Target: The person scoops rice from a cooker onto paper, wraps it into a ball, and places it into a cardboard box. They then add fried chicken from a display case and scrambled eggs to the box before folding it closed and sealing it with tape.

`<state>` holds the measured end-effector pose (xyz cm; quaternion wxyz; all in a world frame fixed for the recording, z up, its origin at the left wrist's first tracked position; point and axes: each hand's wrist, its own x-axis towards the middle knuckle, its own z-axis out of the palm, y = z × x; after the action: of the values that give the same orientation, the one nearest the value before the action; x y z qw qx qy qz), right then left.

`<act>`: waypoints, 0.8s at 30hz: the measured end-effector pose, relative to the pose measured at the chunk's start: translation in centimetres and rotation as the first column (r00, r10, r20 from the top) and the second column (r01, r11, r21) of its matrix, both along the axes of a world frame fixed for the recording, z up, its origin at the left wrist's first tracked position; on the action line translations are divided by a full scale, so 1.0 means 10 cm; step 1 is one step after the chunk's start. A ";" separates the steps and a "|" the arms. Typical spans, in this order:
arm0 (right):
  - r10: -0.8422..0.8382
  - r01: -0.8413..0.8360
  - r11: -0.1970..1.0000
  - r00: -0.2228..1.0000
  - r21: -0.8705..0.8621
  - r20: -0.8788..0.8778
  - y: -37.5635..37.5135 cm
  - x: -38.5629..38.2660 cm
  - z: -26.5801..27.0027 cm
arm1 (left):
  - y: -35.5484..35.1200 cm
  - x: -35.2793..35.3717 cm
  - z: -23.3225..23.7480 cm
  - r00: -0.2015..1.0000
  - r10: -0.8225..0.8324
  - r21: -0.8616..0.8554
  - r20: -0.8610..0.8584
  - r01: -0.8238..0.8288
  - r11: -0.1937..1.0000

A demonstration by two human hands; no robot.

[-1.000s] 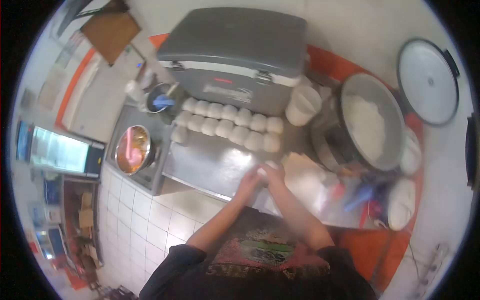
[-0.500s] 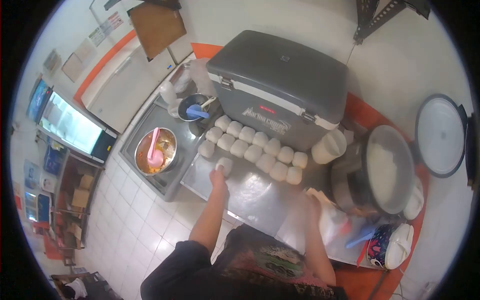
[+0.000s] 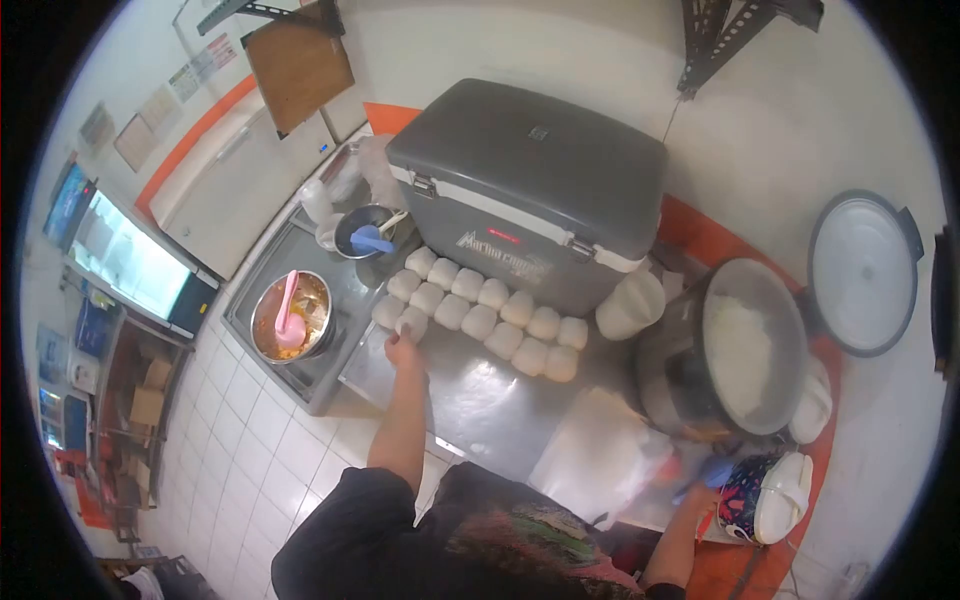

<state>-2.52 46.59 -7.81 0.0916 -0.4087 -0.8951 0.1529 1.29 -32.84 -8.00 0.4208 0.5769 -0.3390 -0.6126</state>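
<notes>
My left grip (image 3: 402, 352) is stretched out over the steel desk (image 3: 480, 400) to its left edge, fingertips up against a white ball (image 3: 411, 324) that sits at the near left end of the rows of white balls (image 3: 480, 321). From this angle I cannot tell whether my fingers are closed on it or only resting against it. The rows run slantwise across the desk, just in front of the grey cooler box (image 3: 530, 170) that stands at the back edge. Past the left edge of the desk, a metal bowl (image 3: 292, 318) of orange sauce holds a pink spoon, and behind it a smaller bowl (image 3: 365, 233) holds a blue one. A white jug (image 3: 630, 303) stands at the right end of the rows, beside the big pot of white rice (image 3: 745, 350); the pot's lid (image 3: 862, 270) lies well apart to the right. A clear plastic sheet (image 3: 598, 455) lies on the near part of the desk. My right grip (image 3: 698, 495) is down at the near right corner, next to a patterned cloth (image 3: 745, 495), too blurred for me to tell how far open it is or whether it has anything.
</notes>
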 end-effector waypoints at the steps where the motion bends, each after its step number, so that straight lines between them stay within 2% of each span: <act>1: 0.008 -0.008 0.999 1.000 -0.033 -0.009 0.04 -0.13 0.00 | -0.02 0.06 -0.10 0.993 -0.100 -0.069 0.059 0.104 0.992; 3: 0.025 -0.029 0.993 0.999 -0.111 -0.031 0.11 -0.41 -0.04 | -0.18 0.32 -0.42 0.940 -0.278 -0.190 0.196 0.315 0.930; 5: 0.015 -0.024 0.985 0.998 -0.172 -0.058 0.17 -0.58 -0.11 | -0.02 0.54 -0.31 0.832 -0.372 -0.350 0.413 0.521 0.778; 6: -0.027 0.010 0.981 0.996 -0.192 -0.083 0.21 -0.59 -0.16 | 0.18 0.52 -0.05 0.913 -0.408 -0.161 0.020 0.406 0.900; 7: -0.082 0.056 0.974 0.991 -0.218 -0.110 0.22 -0.54 -0.20 | 0.49 0.57 0.23 0.922 -0.386 -0.101 0.029 0.387 0.917; 8: -0.177 0.135 0.959 0.973 -0.250 -0.152 0.22 -0.47 -0.22 | 0.42 0.62 -0.09 0.870 -0.491 -0.180 0.041 0.489 0.853; 9: -0.274 0.209 0.933 0.941 -0.294 -0.201 0.20 -0.40 -0.18 | 0.57 0.62 -0.29 0.893 -0.420 -0.315 0.163 0.451 0.835; 10: -0.375 0.274 0.899 0.885 -0.343 -0.277 0.16 -0.31 -0.11 | 0.84 0.65 -0.17 0.874 -0.455 -0.293 0.171 0.486 0.823; 12: -0.522 0.298 0.830 0.715 -0.472 -0.465 0.03 -0.18 0.30 | 1.20 0.68 -0.18 0.777 -0.546 -0.260 0.312 0.623 0.738; 14: -0.563 0.141 0.796 0.526 -0.588 -0.637 -0.15 -0.13 0.95 | 1.75 0.56 0.03 0.730 -0.660 -0.186 0.177 0.683 0.706; 15: -0.542 0.006 0.793 0.464 -0.609 -0.701 -0.26 -0.14 1.34 | 2.04 0.47 0.20 0.667 -0.719 -0.225 0.196 0.744 0.629; 17: -0.426 -0.289 0.781 0.401 -0.553 -0.811 -0.52 -0.25 2.26 | 2.59 0.17 0.66 0.515 -0.802 -0.323 0.301 0.847 0.423; 18: -0.327 -0.405 0.770 0.413 -0.493 -0.850 -0.67 -0.37 2.71 | 2.83 -0.01 0.96 0.438 -0.807 -0.457 0.396 0.856 0.240; 19: -0.201 -0.486 0.777 0.412 -0.401 -0.889 -0.84 -0.57 3.15 | 3.06 -0.20 1.31 0.382 -0.825 -0.525 0.417 0.842 0.125; 20: -0.016 -0.563 0.761 0.482 -0.324 -0.876 -0.92 -0.77 3.41 | 3.27 -0.40 1.65 0.329 -0.837 -0.585 0.438 0.811 0.012; 21: 0.173 -0.643 0.722 0.525 -0.255 -0.833 -1.00 -0.99 3.57 | 3.47 -0.59 1.93 0.367 -0.786 -0.671 0.498 0.737 -0.081; 22: 0.442 -0.716 0.691 0.529 -0.101 -0.724 -1.06 -1.29 3.59 | 3.66 -0.79 2.18 0.414 -0.729 -0.737 0.545 0.650 -0.182; 23: 0.673 -0.791 0.611 0.494 0.036 -0.550 -1.15 -1.59 3.55 | 3.84 -0.99 2.40 0.414 -0.765 -0.790 0.493 0.581 -0.195; 24: 0.760 -0.799 0.599 0.546 0.055 -0.354 -1.33 -1.86 3.55 | 3.99 -1.17 2.59 0.408 -0.799 -0.838 0.442 0.506 -0.205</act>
<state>-21.12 33.26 27.70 0.1447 0.0603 -0.9422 0.2960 -10.46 7.06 17.87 0.3076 -0.1410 -0.8081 -0.4821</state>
